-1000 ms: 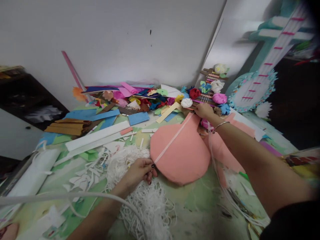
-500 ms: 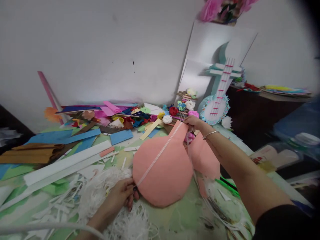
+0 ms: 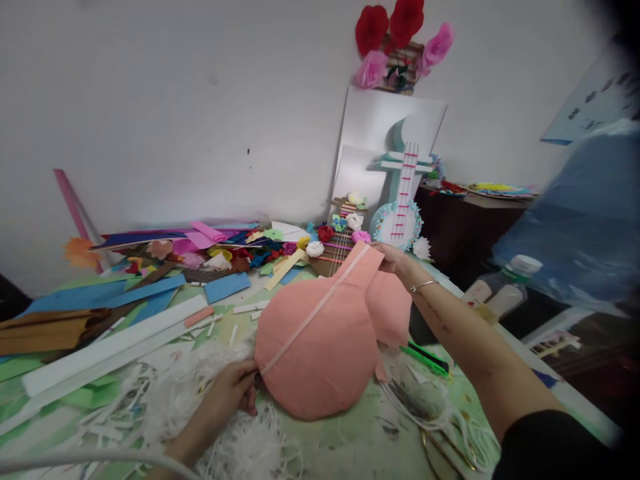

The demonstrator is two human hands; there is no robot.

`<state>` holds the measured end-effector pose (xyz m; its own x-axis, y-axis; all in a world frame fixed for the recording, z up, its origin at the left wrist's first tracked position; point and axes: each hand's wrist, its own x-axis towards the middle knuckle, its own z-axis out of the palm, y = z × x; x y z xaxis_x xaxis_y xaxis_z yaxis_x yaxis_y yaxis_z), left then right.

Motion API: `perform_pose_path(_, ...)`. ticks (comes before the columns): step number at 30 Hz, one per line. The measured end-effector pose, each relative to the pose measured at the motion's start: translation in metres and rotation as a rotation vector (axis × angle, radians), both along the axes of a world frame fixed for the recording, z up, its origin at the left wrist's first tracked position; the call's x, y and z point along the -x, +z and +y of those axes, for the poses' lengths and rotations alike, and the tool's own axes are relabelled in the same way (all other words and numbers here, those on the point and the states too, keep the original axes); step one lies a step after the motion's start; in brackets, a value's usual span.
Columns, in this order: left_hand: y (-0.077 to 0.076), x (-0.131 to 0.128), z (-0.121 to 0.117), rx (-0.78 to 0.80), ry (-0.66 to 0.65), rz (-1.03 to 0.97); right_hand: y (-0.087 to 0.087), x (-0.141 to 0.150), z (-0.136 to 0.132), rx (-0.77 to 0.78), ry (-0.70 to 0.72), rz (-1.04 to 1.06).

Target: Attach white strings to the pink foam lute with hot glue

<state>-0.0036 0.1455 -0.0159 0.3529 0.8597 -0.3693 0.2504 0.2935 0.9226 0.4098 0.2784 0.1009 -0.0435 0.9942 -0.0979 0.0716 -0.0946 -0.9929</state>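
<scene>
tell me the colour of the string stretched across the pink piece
The string is white, best seen in the head view.

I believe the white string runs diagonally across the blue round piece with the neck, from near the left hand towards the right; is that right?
Not quite: the round piece with the neck is salmon pink, not blue, as the head view shows. The white string does run diagonally across it, from near the left hand towards the right hand.

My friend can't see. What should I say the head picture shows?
White string slants across a round pink shape with a neck; the left hand at its edge, the right hand at the neck. Colourful paper lies beyond.
</scene>
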Motion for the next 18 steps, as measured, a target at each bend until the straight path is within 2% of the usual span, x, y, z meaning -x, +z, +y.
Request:
perform_pose_path(6, 0.005, -0.002, -0.002, 0.011, 0.039, -0.030, -0.002, 0.024, -0.022, 0.000, -0.079, 0.190)
perform_pose_path(12, 0.005, -0.004, -0.003, -0.036, 0.038, -0.037, 0.009, 0.058, -0.043, -0.094, -0.017, 0.319)
perform_pose_path(18, 0.005, -0.004, -0.005, -0.068, 0.033, -0.018, 0.016, 0.083, -0.058, -0.150, 0.060, 0.356)
